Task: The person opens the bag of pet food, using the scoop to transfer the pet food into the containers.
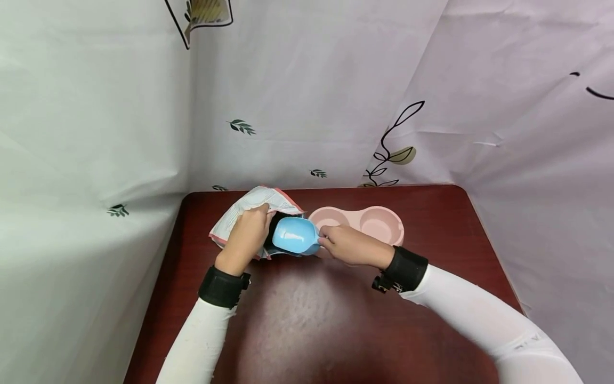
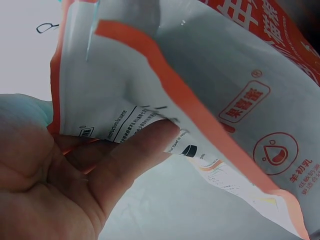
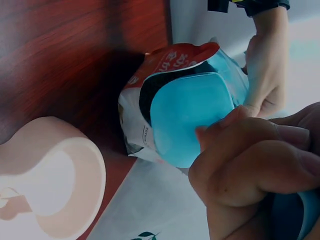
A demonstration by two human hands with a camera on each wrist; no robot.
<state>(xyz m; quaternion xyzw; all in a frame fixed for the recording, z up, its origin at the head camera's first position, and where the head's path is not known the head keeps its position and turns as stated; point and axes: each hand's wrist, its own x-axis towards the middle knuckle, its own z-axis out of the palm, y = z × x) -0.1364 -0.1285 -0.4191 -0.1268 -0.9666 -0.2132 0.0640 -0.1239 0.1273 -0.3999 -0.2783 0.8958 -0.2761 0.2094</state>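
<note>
Over on the left of the dark red table [image 1: 307, 320], the person's left hand [image 1: 247, 234] grips a white and orange food bag [image 1: 240, 210], fingers curled round the edge of its open mouth. From the left wrist view the fingers [image 2: 125, 150] pinch a fold of the printed bag wall, the orange-trimmed rim spreading above them. The bag lies tilted on the tabletop near the back left corner, its mouth turned toward the middle of the table.

Just right of that, a light blue scoop [image 1: 295, 236] sits at the bag's mouth, its bowl end partly inside the dark opening; the right wrist view shows the blue scoop's flat back filling most of the opening. The right hand [image 1: 350, 245] holds the scoop by its handle end, fingers wrapped tightly round it.

Further right, just behind the right hand, a pink double bowl [image 1: 379, 224] rests on the table with two round wells side by side, close to the bag. Both arms wear white sleeves with black wrist straps. Pale printed sheeting [image 1: 312, 96] with leaf drawings hangs behind and to both sides of the table.
</note>
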